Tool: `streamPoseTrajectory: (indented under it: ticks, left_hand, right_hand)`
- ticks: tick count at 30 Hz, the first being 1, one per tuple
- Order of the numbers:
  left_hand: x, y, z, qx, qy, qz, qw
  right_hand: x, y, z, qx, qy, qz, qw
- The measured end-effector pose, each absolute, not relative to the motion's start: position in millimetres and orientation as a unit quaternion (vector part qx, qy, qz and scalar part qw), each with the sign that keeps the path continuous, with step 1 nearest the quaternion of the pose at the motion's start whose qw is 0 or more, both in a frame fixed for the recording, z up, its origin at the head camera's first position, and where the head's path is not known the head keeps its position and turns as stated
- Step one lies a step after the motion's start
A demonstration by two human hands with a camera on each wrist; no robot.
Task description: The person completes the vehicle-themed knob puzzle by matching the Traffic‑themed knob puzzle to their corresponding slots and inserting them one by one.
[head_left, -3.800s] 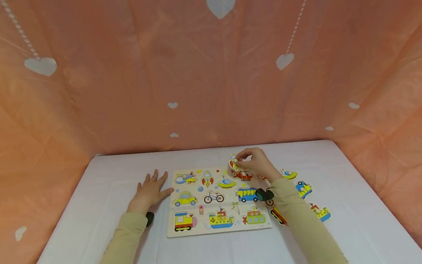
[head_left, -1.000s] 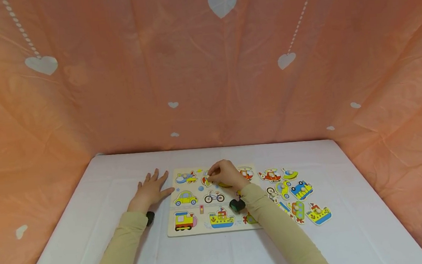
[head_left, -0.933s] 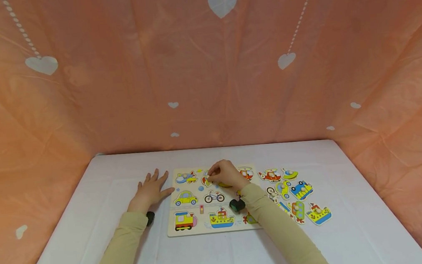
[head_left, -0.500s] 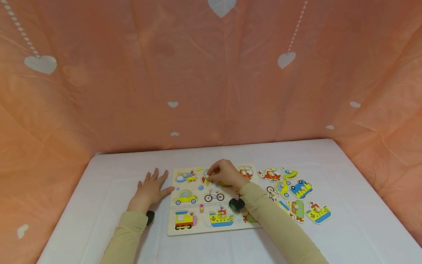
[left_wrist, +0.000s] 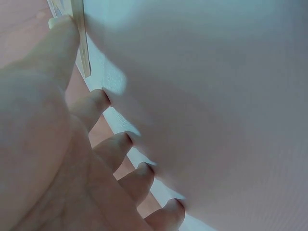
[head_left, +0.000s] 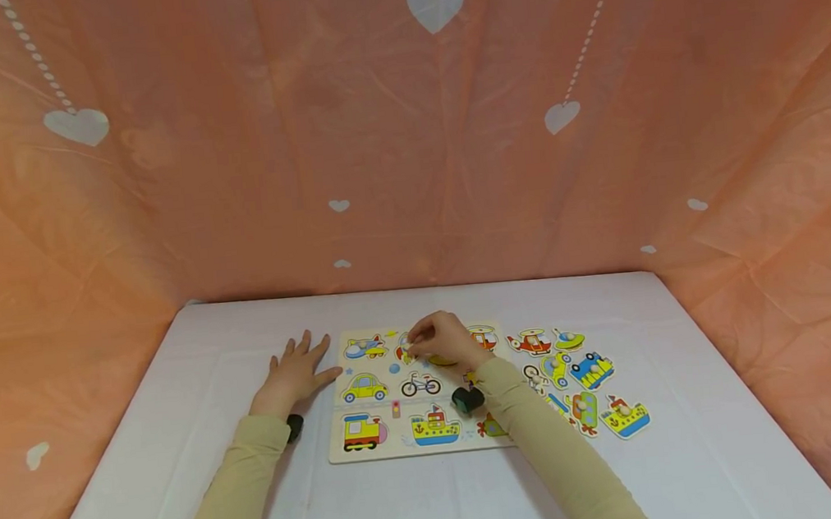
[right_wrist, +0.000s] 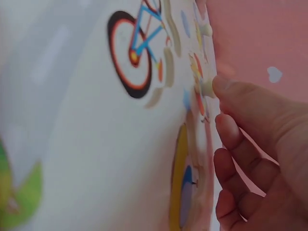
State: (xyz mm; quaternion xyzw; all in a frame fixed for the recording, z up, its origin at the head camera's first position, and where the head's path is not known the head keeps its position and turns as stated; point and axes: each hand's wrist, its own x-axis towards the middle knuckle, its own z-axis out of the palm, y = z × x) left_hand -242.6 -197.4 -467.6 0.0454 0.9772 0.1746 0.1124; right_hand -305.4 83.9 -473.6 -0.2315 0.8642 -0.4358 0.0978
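Observation:
My right hand [head_left: 447, 343] is over the back row of a wooden peg puzzle board [head_left: 396, 444]. Its thumb and forefinger pinch the knob of a rocket puzzle piece [head_left: 402, 353], which lies at the board's rocket picture. In the right wrist view, the rocket piece [right_wrist: 198, 86] appears edge-on, partly blurred, with the thumb against its pale knob [right_wrist: 208, 88]. To its left, an airplane piece [head_left: 365, 347] with a knob sits in the board. My left hand [head_left: 289, 383] rests on the table with spread fingers, its thumb [left_wrist: 62, 41] touching the board's left edge.
Loose knobbed pieces lie right of the board: a helicopter [head_left: 531, 342], a flying saucer [head_left: 569, 339], a car [head_left: 556, 372], a bus [head_left: 593, 371], a submarine [head_left: 586, 413], a ship [head_left: 626, 418] and others. My right forearm [head_left: 550, 437] hides part of the board.
Since the oldest frame, my right hand has carried the rocket piece left, from above the helicopter picture to the rocket picture. Over the last second both hands stay nearly still.

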Motion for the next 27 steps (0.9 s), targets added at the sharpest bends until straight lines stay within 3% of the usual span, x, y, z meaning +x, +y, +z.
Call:
streamPoseTrajectory:
  ticks: [18, 27]
  left_hand:
    - [-242.8, -197.1, -462.8, 0.052, 0.976, 0.18, 0.113]
    - [-243.7, -198.7, -465.7, 0.064, 0.977, 0.175, 0.102]
  right_hand:
    - [-302.5, 101.9, -459.0, -0.224, 0.864, -0.438, 0.106]
    - [-296.2, 120.4, -442.0, -0.233, 0.87, -0.426, 0.085]
